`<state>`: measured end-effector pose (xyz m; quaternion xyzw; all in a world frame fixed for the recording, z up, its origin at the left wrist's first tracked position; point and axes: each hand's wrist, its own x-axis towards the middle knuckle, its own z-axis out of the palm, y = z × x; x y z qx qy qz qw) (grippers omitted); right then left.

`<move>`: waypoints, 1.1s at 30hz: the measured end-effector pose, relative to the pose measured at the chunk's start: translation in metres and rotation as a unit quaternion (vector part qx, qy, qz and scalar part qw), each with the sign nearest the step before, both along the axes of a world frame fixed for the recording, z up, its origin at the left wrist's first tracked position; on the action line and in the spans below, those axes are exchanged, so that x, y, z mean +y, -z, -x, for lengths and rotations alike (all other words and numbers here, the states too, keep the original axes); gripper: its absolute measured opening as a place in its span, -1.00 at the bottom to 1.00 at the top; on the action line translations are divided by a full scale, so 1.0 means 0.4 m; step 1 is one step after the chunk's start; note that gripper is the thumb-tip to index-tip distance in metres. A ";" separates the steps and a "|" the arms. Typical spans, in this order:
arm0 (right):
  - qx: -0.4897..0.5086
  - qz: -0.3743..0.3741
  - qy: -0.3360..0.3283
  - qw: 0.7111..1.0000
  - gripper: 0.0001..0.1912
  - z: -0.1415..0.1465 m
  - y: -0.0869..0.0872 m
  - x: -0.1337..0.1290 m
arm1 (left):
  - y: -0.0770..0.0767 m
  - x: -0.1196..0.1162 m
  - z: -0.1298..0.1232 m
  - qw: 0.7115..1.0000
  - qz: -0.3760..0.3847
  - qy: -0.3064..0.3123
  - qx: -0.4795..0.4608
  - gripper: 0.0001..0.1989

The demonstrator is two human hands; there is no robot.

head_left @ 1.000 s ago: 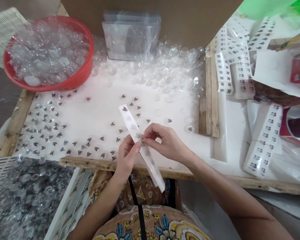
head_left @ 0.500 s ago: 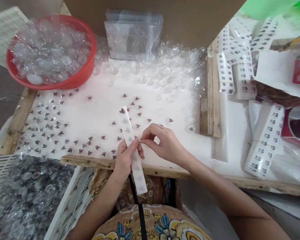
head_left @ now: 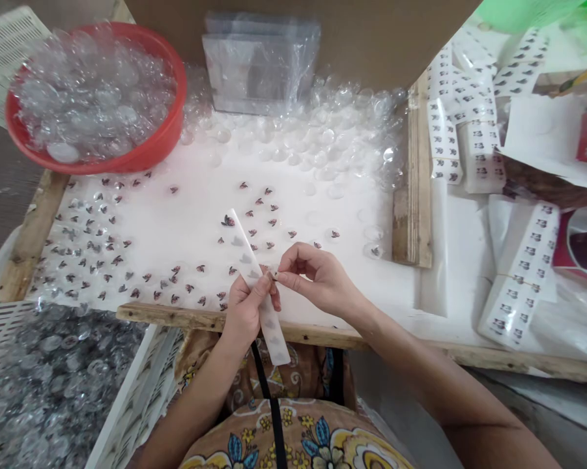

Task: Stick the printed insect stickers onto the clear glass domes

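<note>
A white sticker strip (head_left: 247, 257) with faint grey prints is gripped between the thumb and fingers of my left hand (head_left: 248, 303), slanting across the table's front edge. Beside it, my right hand (head_left: 317, 277) pinches a small dark-printed piece close to my left thumb; its outline is hard to make out. Small clear round pieces with dark bird-like prints (head_left: 98, 244) lie at the left of the white tabletop (head_left: 190, 225), and more are scattered around the strip's upper end.
A red basin (head_left: 178, 124) heaped with clear pieces stands at the back left. Plastic packets (head_left: 261, 68) lean on a cardboard box (head_left: 366, 39). Wooden rails (head_left: 417, 195) edge the table. Bundled sticker strips (head_left: 520, 273) lie right. A crate of clear pieces (head_left: 43, 391) is lower left.
The strip's upper end has swung left and its lower end has risen slightly. Both hands keep nearly the same place and grip.
</note>
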<state>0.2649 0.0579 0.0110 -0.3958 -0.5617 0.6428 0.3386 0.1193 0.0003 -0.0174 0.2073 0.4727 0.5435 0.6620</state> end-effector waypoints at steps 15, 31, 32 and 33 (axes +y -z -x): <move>-0.095 -0.068 0.025 0.993 -0.92 0.011 0.001 -0.013 | 0.011 -0.005 0.005 1.000 -0.007 0.011 0.002 -0.66; -0.247 -0.138 0.103 0.954 -0.94 -0.041 0.081 0.141 | -0.005 0.003 0.003 1.000 0.024 0.000 0.018 -0.65; -0.271 -0.162 0.099 0.944 -0.91 -0.044 0.091 0.150 | -0.004 0.003 0.004 0.999 0.025 -0.007 0.019 -0.66; -0.290 -0.185 0.093 0.935 -0.90 -0.047 0.100 0.156 | -0.003 0.002 0.005 0.999 0.027 -0.011 0.021 -0.67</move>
